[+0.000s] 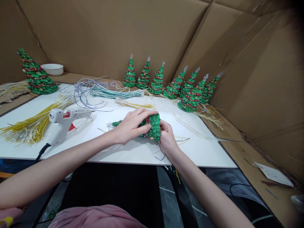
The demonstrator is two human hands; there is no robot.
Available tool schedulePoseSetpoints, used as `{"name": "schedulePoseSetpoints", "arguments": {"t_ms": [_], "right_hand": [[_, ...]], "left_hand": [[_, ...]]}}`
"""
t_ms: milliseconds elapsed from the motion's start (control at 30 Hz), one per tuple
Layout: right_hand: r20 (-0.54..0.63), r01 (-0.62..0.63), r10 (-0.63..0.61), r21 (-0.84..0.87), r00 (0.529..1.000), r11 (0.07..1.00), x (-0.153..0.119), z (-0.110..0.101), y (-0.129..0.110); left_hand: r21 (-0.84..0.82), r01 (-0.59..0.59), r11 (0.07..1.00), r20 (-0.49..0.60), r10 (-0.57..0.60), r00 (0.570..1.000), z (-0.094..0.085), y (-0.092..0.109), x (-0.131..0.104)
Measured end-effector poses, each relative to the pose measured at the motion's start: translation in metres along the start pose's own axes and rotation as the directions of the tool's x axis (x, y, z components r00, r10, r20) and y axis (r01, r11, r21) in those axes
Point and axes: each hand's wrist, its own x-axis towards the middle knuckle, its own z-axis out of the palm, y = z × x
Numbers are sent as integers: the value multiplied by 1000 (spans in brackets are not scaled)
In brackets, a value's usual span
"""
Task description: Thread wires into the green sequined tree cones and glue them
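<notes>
A small green beaded Christmas tree (155, 128) with red garland lies on its side on the white board, its clear tip (110, 125) pointing left. My left hand (134, 125) is wrapped over its middle from above, thumb and fingers on either side, and covers much of it. At the base end, my right hand (167, 134) is closed, fingers curled against the tree's bottom. What those fingers pinch is hidden behind the base and knuckles. Thin white and yellow wires (177, 175) hang below the right wrist, past the board's front edge.
A white glue gun (59, 123) stands at left beside a bundle of yellow wires (40, 123). Green-white wires (116, 92) and loose curled wires lie behind. Several finished trees (156, 79) stand along the back; a larger tree (38, 74) and white bowl (53, 69) are far left. Cardboard walls (118, 34) enclose the board.
</notes>
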Motion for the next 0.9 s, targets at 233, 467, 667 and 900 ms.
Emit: {"name": "schedulePoseSetpoints", "arguments": {"t_ms": [233,467,667,900], "right_hand": [[59,26,-25,-13,998,1000,3,-4,3],[52,-15,15,-6,999,1000,4,-7,4],[59,-21,21,11,998,1000,4,-5,2],[37,-1,2,-17,999,1000,6,-5,3]], "left_hand": [[43,-92,995,67,89,994,-12,-5,5],[346,-280,896,229,209,951,-28,-8,19],[359,-355,863,259,274,926,-31,-8,25],[382,-443,811,288,351,891,-28,0,28]]}}
